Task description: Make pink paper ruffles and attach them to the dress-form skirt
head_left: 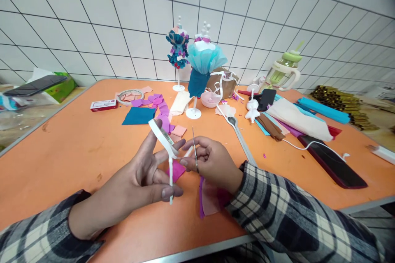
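A narrow roll of white tape (161,134) hangs on the raised fingers of my left hand (138,168). Lettering shows on its inner side. A white strip runs down from it, pinched near its lower end between my left thumb and a finger. My right hand (214,160) is closed around a slim pointed metal tool (194,148), its tip upward; its grip is hidden, so I cannot tell scissors from tweezers. Another piece of white strip (187,153) reaches my right fingertips. Below lie a magenta paper piece (175,171) and pinkish sheets (212,201), partly under my right wrist.
Two small dress forms stand at the back, one with a blue ruffled dress (206,59), one with flowers (178,47). Purple paper scraps (163,109) and a teal sheet (138,116) lie left. Right are a phone (333,162), paper rolls (299,119) and a bottle (284,72).
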A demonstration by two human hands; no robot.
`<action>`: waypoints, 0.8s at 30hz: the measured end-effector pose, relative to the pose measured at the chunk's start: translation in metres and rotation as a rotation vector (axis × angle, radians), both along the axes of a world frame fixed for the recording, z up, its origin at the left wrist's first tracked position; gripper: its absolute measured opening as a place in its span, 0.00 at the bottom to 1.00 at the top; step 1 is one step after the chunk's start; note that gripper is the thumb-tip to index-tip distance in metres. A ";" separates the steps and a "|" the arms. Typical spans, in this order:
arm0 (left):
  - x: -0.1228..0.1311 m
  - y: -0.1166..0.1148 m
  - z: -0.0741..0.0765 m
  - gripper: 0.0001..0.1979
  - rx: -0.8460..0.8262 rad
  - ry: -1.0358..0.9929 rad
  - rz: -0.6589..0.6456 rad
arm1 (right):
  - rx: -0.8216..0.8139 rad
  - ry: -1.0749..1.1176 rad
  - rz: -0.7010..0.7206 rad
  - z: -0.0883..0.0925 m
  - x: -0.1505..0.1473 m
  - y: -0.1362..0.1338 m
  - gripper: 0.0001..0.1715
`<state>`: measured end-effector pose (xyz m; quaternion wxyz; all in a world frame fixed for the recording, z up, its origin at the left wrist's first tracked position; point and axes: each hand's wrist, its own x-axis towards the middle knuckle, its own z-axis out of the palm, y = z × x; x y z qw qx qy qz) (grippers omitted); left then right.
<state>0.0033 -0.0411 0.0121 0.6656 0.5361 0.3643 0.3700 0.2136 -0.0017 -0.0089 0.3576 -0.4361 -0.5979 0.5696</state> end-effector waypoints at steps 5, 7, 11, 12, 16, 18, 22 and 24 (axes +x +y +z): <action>0.002 0.005 0.007 0.66 0.133 0.080 0.136 | -0.008 0.067 -0.151 0.005 0.004 0.005 0.29; 0.005 0.005 0.005 0.65 0.192 0.126 0.171 | 0.073 0.087 -0.150 0.003 0.002 0.000 0.25; 0.013 0.000 -0.005 0.61 0.260 0.198 0.156 | 0.078 0.041 -0.009 -0.008 -0.007 -0.014 0.24; 0.015 -0.001 -0.007 0.60 0.276 0.203 0.146 | 0.061 0.036 0.011 -0.010 -0.009 -0.016 0.23; 0.014 -0.004 -0.013 0.58 0.316 0.222 0.099 | 0.014 0.080 0.049 -0.012 -0.014 -0.016 0.14; 0.011 -0.005 -0.012 0.57 0.321 0.236 0.070 | 0.016 0.103 0.058 -0.010 -0.014 -0.015 0.09; 0.008 -0.001 -0.008 0.51 0.313 0.224 0.137 | 0.022 0.085 0.045 -0.008 -0.013 -0.014 0.07; 0.009 0.002 -0.006 0.49 0.286 0.208 0.195 | 0.012 0.070 0.026 -0.010 -0.014 -0.014 0.10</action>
